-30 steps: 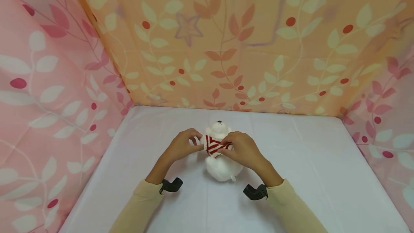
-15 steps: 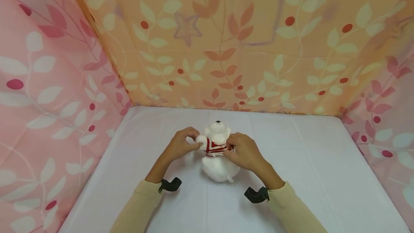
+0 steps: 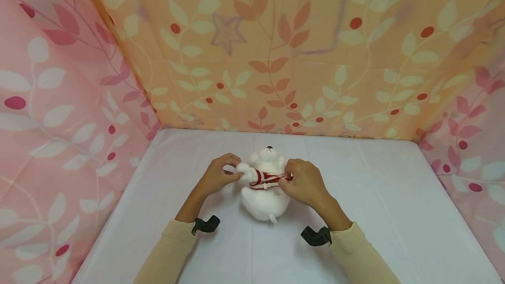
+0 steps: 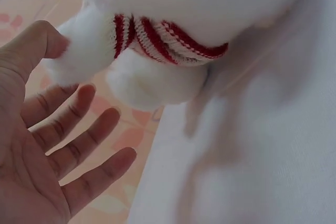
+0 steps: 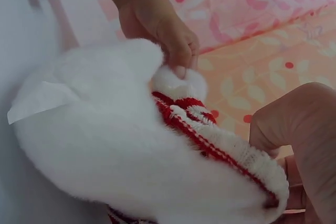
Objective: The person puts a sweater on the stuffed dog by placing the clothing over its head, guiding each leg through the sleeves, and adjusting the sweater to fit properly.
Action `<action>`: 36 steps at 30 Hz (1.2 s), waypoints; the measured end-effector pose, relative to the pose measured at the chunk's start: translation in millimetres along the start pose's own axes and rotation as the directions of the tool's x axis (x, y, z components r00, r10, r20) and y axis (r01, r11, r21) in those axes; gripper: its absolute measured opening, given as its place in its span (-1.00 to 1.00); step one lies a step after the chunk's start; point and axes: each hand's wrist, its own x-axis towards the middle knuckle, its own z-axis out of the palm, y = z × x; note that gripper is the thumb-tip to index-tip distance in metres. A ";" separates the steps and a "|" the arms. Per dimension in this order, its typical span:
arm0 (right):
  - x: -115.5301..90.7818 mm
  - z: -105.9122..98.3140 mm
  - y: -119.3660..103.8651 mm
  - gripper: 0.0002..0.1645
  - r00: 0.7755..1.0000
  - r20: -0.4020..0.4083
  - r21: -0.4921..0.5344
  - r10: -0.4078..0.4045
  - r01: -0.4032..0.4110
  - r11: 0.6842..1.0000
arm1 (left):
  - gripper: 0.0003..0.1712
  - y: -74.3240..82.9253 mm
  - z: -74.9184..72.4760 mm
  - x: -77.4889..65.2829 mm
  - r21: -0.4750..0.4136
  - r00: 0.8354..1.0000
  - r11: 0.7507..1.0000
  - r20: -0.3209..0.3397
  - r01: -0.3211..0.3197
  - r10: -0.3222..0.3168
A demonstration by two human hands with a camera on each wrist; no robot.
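Note:
A white plush bear (image 3: 265, 205) lies on its back on the table, its black nose toward the back wall. Around its upper body is a red-and-white striped knitted sweater (image 3: 266, 179), bunched and stretched sideways. My left hand (image 3: 218, 175) pinches the bear's white fluffy paw (image 4: 79, 51) between thumb and forefinger, the other fingers spread apart. On the other side my right hand (image 3: 304, 182) grips the sweater's edge, drawing it taut away from the body. The right wrist view shows the pulled knit (image 5: 231, 153) running to those fingers, partly hidden behind the hand.
The table (image 3: 394, 205) has a white cover. Patterned cloth walls stand around it, orange (image 3: 315, 73) at the back and pink (image 3: 59, 143) at the left. Black wrist mounts (image 3: 207, 224) sit at both cuffs. A white tag (image 5: 39, 100) hangs from the bear's bottom.
My right hand has moved right, pulling the sweater with it. The bear's left-side paw now shows out of the knit, held by my left hand, which has shifted slightly left.

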 end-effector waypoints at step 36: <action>-38.1 3.9 10.1 -0.16 1.000 0.000 0.364 0.027 -0.025 0.931 | -0.91 64.0 70.3 15.8 0.655 0.806 0.550 0.160 -0.518 0.570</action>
